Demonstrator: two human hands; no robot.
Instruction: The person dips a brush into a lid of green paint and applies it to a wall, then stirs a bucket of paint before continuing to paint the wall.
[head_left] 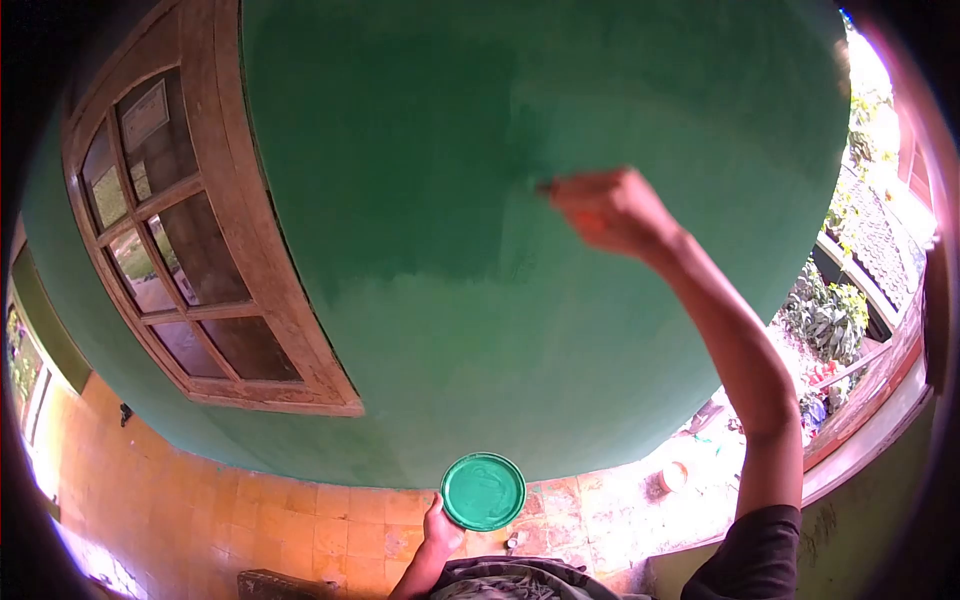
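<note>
My right hand (612, 212) is raised against the green wall (450, 300), fingers closed around what I take for a brush, though only a small tip shows at the wall and I cannot make out the tool itself. My left hand (441, 530) grips a round green paint-smeared lid (483, 491) by its edge, held low near my chest. I judge I am mid-coat: the patch by my right hand looks darker and wetter than the paler area below. The next stroke calls for spreading into that lighter band. The wooden window frame (235, 260) sits to the left, close enough to smear. A small pot (672, 477) stands on the tiled floor (300, 520) by the wall's foot
</note>
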